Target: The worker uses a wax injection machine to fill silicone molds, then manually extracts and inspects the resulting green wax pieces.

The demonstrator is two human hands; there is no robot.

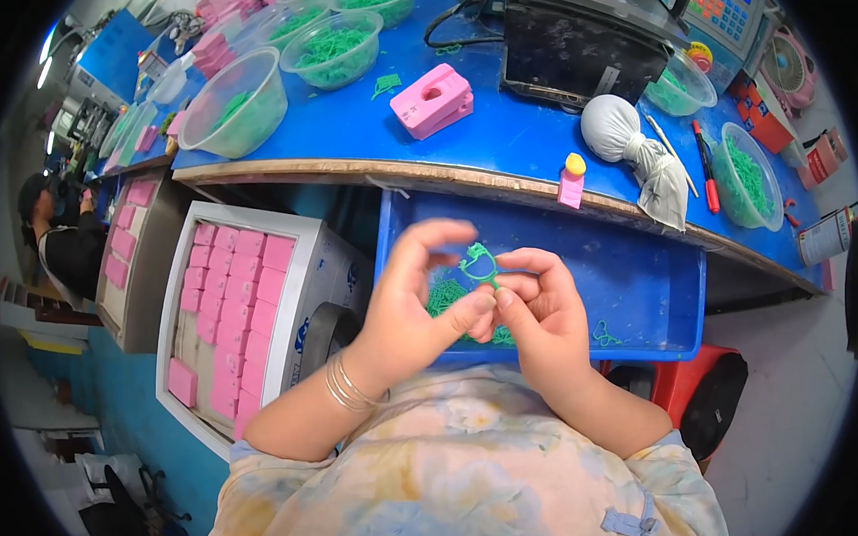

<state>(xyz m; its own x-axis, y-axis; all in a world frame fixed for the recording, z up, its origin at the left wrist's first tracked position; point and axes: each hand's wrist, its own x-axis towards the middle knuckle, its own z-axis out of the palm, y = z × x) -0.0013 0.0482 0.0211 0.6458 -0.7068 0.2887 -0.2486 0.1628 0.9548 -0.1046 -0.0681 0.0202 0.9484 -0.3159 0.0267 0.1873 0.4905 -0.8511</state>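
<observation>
In front of my body a small green ring-shaped piece with a lumpy top and a short stem stands upright between my hands. My right hand pinches its stem between thumb and fingers. My left hand is beside it, index finger raised, apart from the thumb and blurred; the thumb tip lies close to the stem, and I cannot tell whether it touches. Below the hands a blue drawer-like tray holds a heap of similar green pieces, with a loose green piece at its right.
Clear plastic bowls of green pieces stand on the blue bench. Near the edge are a pink block, a yellow-topped pink piece, a tied white cloth bundle and a red marker. A white-framed tray of pink blocks stands left.
</observation>
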